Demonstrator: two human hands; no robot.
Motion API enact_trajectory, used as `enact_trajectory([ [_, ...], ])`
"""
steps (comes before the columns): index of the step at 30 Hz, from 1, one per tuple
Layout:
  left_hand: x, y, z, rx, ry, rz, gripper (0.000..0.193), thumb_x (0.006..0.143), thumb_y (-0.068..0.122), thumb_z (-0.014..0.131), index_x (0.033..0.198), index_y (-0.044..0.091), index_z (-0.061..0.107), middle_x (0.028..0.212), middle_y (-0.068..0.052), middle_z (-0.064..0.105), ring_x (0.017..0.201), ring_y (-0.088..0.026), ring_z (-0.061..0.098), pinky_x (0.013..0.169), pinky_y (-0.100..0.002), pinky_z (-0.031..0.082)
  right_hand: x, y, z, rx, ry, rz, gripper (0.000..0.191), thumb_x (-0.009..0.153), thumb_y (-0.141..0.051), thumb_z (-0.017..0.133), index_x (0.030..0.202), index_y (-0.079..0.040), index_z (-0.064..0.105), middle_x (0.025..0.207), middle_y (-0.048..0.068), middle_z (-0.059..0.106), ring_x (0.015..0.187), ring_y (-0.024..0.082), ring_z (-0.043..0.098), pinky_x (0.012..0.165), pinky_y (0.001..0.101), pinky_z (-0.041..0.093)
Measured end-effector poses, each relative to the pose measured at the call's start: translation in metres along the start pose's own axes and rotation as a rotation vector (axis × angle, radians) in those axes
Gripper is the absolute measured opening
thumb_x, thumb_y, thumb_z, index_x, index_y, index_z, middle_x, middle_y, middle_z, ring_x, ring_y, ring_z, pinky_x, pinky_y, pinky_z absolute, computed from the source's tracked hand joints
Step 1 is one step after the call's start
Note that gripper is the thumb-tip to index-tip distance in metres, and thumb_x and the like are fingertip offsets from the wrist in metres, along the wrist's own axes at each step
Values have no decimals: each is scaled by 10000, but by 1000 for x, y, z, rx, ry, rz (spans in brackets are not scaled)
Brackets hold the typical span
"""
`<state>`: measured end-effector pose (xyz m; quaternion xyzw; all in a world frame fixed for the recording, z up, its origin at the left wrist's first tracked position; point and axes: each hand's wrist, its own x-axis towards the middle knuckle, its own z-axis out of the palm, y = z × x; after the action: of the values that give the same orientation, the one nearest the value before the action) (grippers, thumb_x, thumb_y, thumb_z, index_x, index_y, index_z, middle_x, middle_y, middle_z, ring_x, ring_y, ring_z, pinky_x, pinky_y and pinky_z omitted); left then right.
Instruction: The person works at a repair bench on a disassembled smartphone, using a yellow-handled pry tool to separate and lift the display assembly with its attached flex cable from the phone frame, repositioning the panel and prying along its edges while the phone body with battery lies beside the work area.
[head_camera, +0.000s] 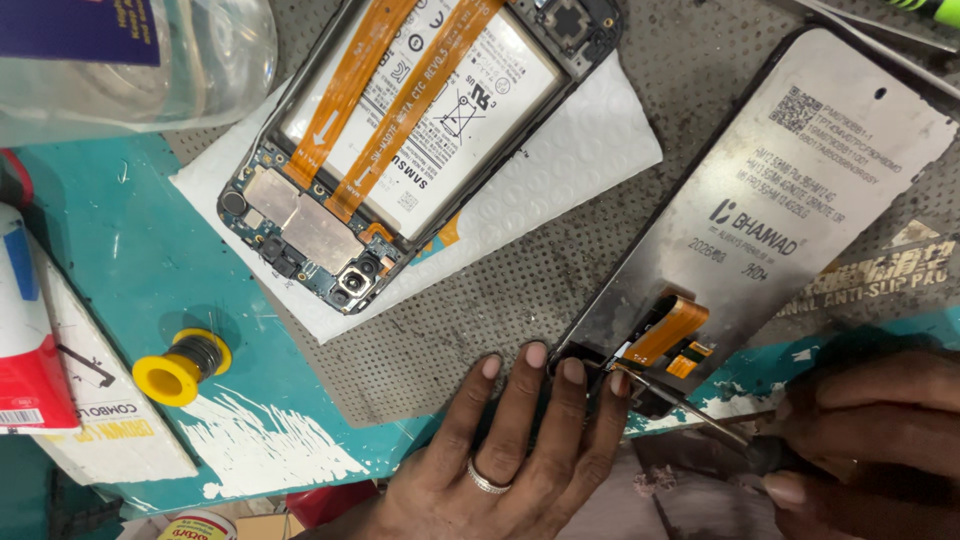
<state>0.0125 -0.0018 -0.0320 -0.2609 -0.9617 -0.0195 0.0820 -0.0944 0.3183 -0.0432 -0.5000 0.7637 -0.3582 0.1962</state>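
One replacement display panel (770, 190), face down on grey anti-slip mat (480, 330), right of opened phone (400, 130). Thin, stiff, glass-fronted: probably light, fragile, best held by long edges, never by orange flex cable (668, 330) at lower corner. Left hand (510, 455), fingers spread flat, pinning panel's bottom corner. Right hand (870, 430) closed around metal tweezers (690, 405), tips at flex connector. Counted: two hands, one panel, one opened phone, one yellow solder-wire spool (180, 365) left of phone.

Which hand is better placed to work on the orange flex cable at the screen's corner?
Right hand: it holds the tool whose tip is near the flex cable. Left hand rests flat, steadying the screen panel.
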Motion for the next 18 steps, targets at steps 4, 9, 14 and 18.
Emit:
enact_trajectory([
  [4,0,0,0,-2,1,4,299,1156,214,496,1367,129,691,1307,-84,626,1306,-271,589,1109,-440,506,-6,0,5,-41,49,37,204,755,-382,889,885,-351,734,961,-41,731,986,190,712,845,359,616],
  [9,0,0,-1,-9,-21,6,298,1176,237,508,1384,137,696,1300,-86,625,1305,-275,587,1113,-444,499,4,1,3,-42,51,-21,208,768,-412,874,917,-361,738,928,-50,731,926,184,704,790,372,601],
  [14,0,1,-3,-25,-39,-8,335,1179,245,489,1425,148,695,1301,-90,617,1311,-275,584,1119,-446,496,4,7,0,-43,1,-68,232,772,-441,874,933,-323,756,905,-23,733,892,185,688,742,370,588],
  [18,0,1,-4,-19,-42,-5,352,1166,238,482,1428,148,698,1303,-92,613,1306,-277,584,1120,-447,492,-2,0,8,-15,77,69,210,749,-373,882,912,-325,759,904,-35,739,938,174,715,783,316,628],
])
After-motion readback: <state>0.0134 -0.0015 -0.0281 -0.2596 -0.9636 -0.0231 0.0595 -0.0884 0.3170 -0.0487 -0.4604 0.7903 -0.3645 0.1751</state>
